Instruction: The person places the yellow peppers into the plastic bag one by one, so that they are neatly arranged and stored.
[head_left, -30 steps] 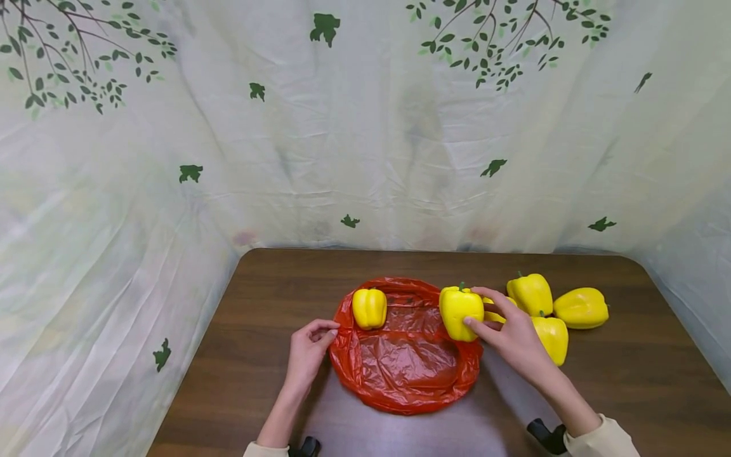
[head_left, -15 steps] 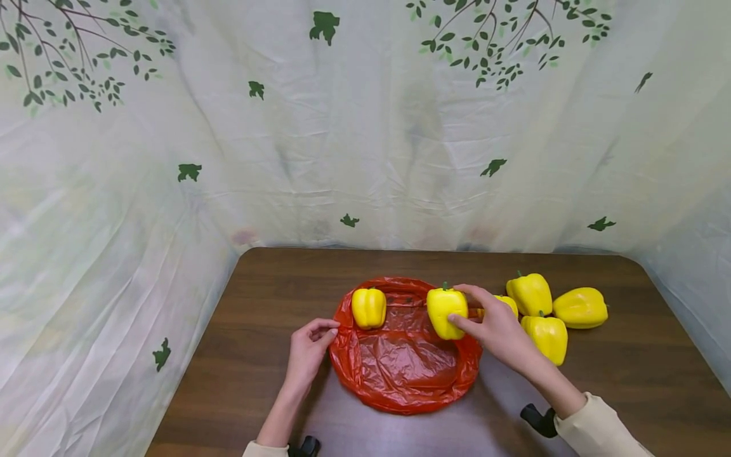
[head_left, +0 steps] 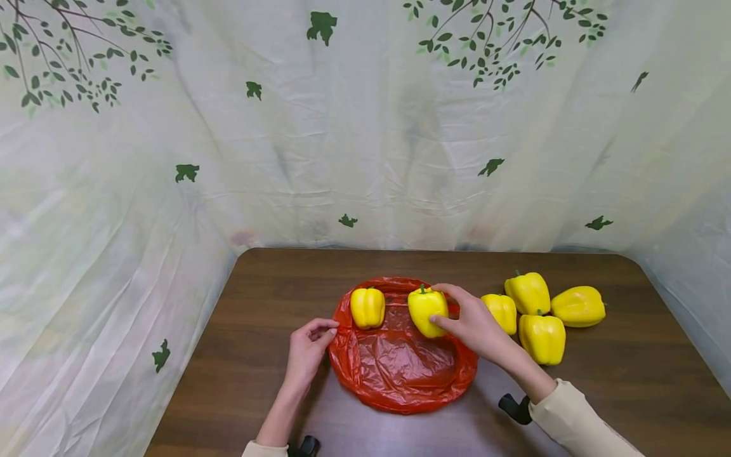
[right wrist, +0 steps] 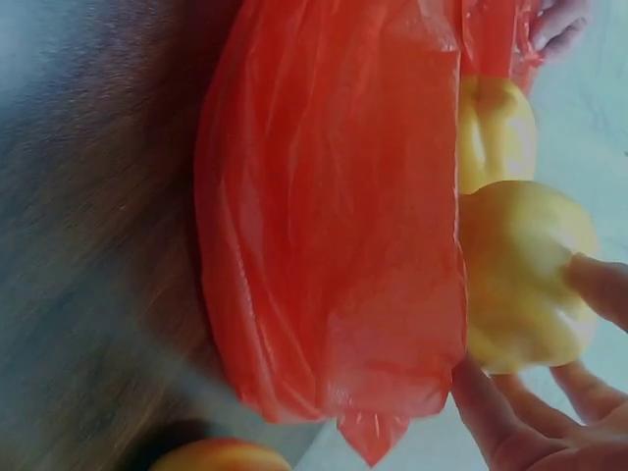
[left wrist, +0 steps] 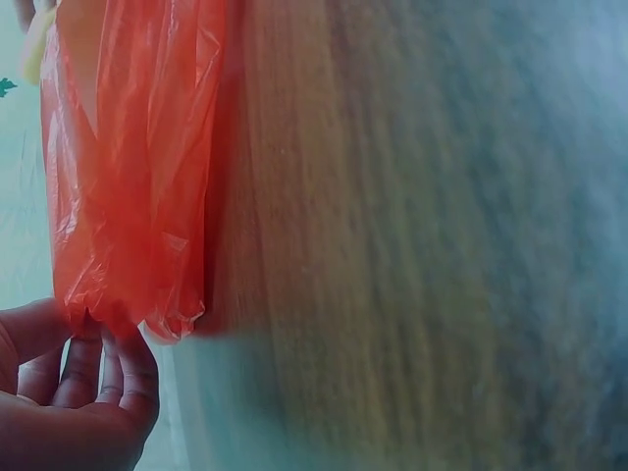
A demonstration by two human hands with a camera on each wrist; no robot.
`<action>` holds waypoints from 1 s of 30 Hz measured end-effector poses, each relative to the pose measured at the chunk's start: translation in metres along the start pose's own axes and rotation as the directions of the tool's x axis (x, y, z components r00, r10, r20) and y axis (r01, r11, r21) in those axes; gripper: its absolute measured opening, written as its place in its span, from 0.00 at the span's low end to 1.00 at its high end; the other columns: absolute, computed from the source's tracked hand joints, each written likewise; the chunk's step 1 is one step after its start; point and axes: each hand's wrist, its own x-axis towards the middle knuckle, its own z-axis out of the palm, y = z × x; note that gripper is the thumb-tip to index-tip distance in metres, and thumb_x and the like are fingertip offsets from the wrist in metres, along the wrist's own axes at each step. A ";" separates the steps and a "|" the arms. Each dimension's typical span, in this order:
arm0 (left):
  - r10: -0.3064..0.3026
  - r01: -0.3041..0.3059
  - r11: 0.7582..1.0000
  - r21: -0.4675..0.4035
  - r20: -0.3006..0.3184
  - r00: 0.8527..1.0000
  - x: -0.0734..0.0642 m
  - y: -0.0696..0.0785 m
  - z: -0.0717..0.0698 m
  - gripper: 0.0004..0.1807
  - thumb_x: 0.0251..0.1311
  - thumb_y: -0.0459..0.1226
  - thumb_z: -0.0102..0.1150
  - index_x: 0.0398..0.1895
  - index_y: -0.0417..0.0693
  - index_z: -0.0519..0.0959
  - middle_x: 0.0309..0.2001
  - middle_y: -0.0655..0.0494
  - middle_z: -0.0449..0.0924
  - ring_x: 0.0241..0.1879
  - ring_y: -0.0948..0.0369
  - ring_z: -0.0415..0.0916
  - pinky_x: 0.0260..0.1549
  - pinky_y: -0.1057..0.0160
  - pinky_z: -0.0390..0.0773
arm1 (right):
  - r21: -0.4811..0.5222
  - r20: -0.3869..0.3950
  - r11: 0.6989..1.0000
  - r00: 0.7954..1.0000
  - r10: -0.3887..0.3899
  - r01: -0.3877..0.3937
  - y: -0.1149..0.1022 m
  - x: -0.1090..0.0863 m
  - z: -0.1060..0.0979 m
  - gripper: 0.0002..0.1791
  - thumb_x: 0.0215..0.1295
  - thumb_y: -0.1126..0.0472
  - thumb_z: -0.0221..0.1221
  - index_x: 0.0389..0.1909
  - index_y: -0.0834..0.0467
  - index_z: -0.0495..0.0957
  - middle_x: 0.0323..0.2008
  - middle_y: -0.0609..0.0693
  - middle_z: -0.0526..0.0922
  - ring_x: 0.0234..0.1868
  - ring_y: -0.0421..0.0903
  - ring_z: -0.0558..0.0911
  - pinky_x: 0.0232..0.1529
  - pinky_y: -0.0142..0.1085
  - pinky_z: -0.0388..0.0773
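A red plastic bag (head_left: 408,362) lies on the table with its mouth spread open in a ring. Its left edge is pinched between thumb and fingers of my left hand (head_left: 309,352); the left wrist view shows the fingertips on the thin red film (left wrist: 128,196). My right hand (head_left: 471,320) grips a yellow bell pepper (head_left: 426,311), stem up, over the bag's right part. Behind the bag's rim in the right wrist view, that held pepper (right wrist: 525,280) shows beside a second one. This other yellow bell pepper (head_left: 368,308) sits inside the bag at the back left.
Several more yellow bell peppers (head_left: 542,339) stand or lie in a group on the brown wooden table (head_left: 622,381), right of the bag. A pale curtain (head_left: 388,127) with leaf prints hangs behind the table.
My right hand has carried the held pepper leftward, from the bag's right rim to further over its opening. The left hand keeps its pinch on the edge, and the other peppers stay put.
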 end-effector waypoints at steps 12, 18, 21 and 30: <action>-0.007 0.007 1.000 0.013 0.008 1.000 -0.002 0.004 -0.001 0.07 0.61 0.23 0.59 0.40 0.30 0.83 0.38 0.38 0.81 0.31 0.52 0.73 0.29 0.64 0.76 | -0.027 0.062 1.000 0.998 0.012 -0.010 -0.002 0.021 0.009 0.31 0.61 0.53 0.68 0.64 0.54 0.72 0.54 0.54 0.80 0.43 0.48 0.80 0.43 0.43 0.81; -0.004 0.004 1.000 0.011 0.009 1.000 -0.003 0.005 -0.001 0.07 0.61 0.23 0.59 0.40 0.29 0.83 0.38 0.38 0.81 0.31 0.53 0.73 0.29 0.64 0.76 | -0.067 0.096 0.997 0.995 0.034 -0.028 -0.005 0.035 0.010 0.31 0.61 0.53 0.68 0.64 0.58 0.73 0.48 0.54 0.82 0.37 0.47 0.79 0.39 0.40 0.81; -0.003 0.003 1.000 0.008 0.012 1.000 0.000 0.001 -0.001 0.07 0.61 0.23 0.59 0.40 0.29 0.82 0.38 0.38 0.81 0.31 0.53 0.73 0.28 0.64 0.76 | -0.077 0.129 0.995 0.989 0.072 -0.063 -0.006 0.042 0.010 0.31 0.61 0.54 0.68 0.63 0.59 0.73 0.47 0.55 0.82 0.36 0.47 0.79 0.39 0.40 0.82; -0.002 0.002 1.000 0.002 -0.018 1.000 0.014 -0.033 -0.001 0.06 0.61 0.26 0.62 0.39 0.37 0.85 0.38 0.44 0.82 0.30 0.56 0.73 0.28 0.65 0.76 | -0.120 0.183 0.985 0.972 0.145 -0.124 -0.008 0.054 0.010 0.29 0.60 0.53 0.68 0.61 0.60 0.75 0.48 0.55 0.81 0.38 0.48 0.80 0.41 0.42 0.82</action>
